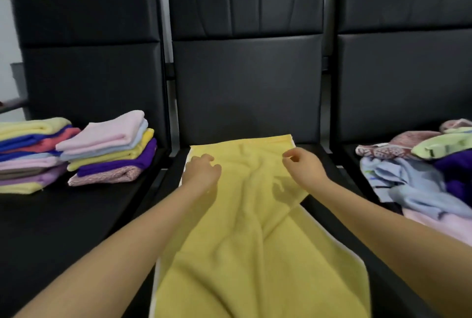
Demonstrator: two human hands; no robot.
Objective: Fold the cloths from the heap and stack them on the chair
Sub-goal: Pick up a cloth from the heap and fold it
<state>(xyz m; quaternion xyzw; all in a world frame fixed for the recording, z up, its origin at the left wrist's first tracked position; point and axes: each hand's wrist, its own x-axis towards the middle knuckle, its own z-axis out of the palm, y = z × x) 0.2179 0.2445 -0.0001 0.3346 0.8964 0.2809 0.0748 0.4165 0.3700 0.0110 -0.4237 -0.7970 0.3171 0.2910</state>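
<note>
- Spanning three black chairs (246, 80), folded stacks (76, 154) left, heap (421, 172) right.
- Lying rumpled on middle seat: yellow cloth (255, 228).
- Curling loosely over cloth's far left edge: left hand (201, 170), grip unclear.
- Pinching far right corner: right hand (305, 164).

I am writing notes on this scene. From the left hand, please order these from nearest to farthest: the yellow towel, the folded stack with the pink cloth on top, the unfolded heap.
1. yellow towel: middle seat, directly under the left hand.
2. folded stack with the pink cloth on top: left seat, beside that hand.
3. unfolded heap: right seat, beyond the right hand.
</note>
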